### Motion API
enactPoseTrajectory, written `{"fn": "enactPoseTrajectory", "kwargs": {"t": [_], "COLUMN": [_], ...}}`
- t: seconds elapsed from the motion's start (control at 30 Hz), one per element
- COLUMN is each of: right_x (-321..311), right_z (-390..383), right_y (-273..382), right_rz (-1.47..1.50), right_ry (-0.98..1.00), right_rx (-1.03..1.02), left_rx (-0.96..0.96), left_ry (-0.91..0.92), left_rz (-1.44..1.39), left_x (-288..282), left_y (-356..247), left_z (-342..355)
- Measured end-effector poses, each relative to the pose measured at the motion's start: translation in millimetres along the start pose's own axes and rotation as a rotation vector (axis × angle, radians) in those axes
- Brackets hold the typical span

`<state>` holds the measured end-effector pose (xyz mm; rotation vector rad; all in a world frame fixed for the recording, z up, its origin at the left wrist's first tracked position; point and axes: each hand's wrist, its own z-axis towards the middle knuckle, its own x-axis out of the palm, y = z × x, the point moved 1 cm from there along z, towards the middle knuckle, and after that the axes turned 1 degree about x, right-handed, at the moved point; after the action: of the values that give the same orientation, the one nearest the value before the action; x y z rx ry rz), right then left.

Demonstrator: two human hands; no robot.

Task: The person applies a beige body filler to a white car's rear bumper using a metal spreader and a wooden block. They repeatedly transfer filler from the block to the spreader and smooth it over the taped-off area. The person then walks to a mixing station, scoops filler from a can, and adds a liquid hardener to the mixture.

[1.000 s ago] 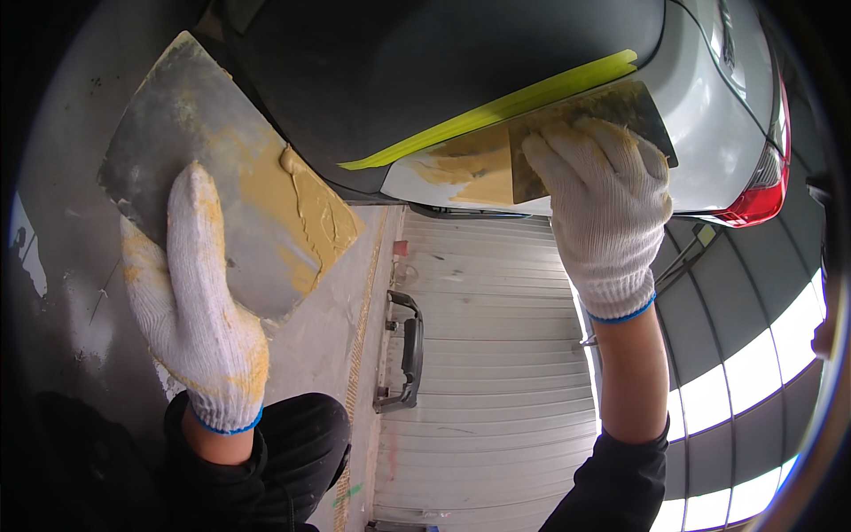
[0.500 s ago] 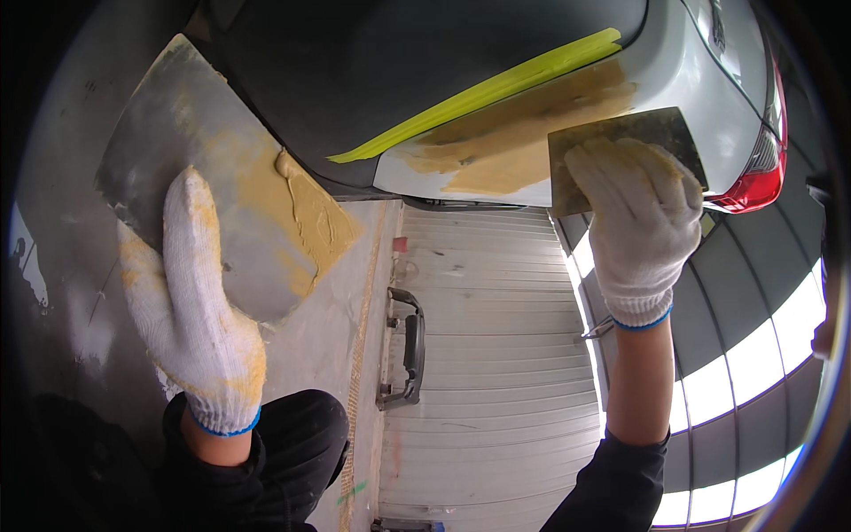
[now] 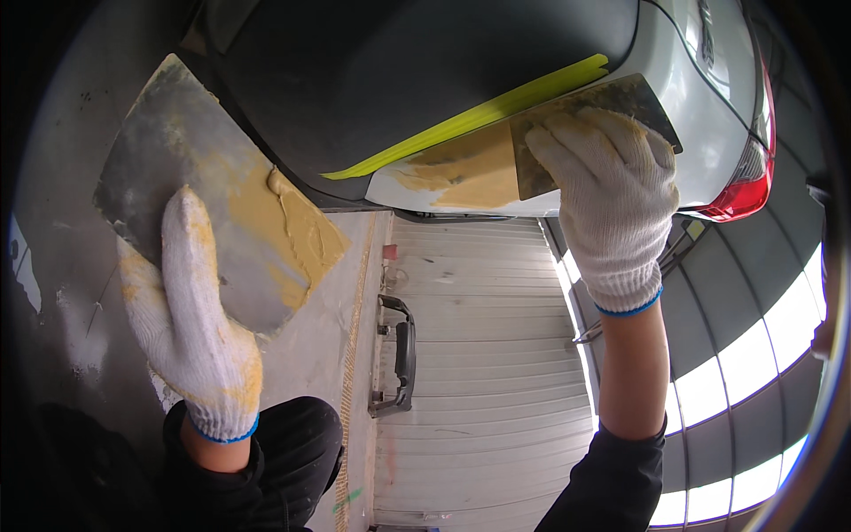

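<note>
Head view: a dark, tan-stained rectangular spreader is gripped beneath the bent fingers of the gloved right hand, over the pale car panel; a streaky tan smear is seen left of that grip. By the gloved left hand, a smudged grey plate is clasped under one outstretched digit, thick putty lying to its right.

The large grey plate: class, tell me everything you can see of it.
The large grey plate is a flat, four-sided sheet, metallic in look, with scuffed, darker patches toward its upper left. Thick, ridged tan paste lies along its right end, with thinner smears beside it. It sits left in the picture, turned diagonally with one corner uppermost. The gloved left hand holds it near its lower edge, covering part of its face.
</note>
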<state>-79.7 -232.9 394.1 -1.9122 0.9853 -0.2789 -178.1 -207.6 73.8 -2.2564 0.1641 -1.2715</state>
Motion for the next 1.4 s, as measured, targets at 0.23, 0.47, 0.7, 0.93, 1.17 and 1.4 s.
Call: {"fn": "enactPoseTrajectory", "kwargs": {"t": [0.23, 0.47, 0.7, 0.93, 1.17, 1.4], "right_x": [-1, -6, -33, -23, 5, 48], "right_z": [-1, -22, -61, -107, -135, -139], "right_y": [-2, -4, -8, 160, 260, 343], "right_rz": [-0.021, -0.009, 0.042, 1.476, 1.663, 2.867], "right_ry": [0.045, 0.045, -0.058, -0.490, -0.304, -0.786], "right_rx": [0.013, 0.038, 0.244, 1.314, 1.117, 1.540], "left_rx": [-0.018, 0.450, -0.050, -0.408, -0.369, -0.330], "left_ry": [0.005, 0.095, 0.156, 0.302, 0.334, 0.707], "left_rz": [-0.054, 0.552, 0.039, -0.439, -0.197, -0.154], "left_x": [2, -14, 2, 30, 8, -3], "left_y": [-3, 1, -5, 3, 40, 62], "left_z": [-2, 1, -23, -88, -101, -132]}}
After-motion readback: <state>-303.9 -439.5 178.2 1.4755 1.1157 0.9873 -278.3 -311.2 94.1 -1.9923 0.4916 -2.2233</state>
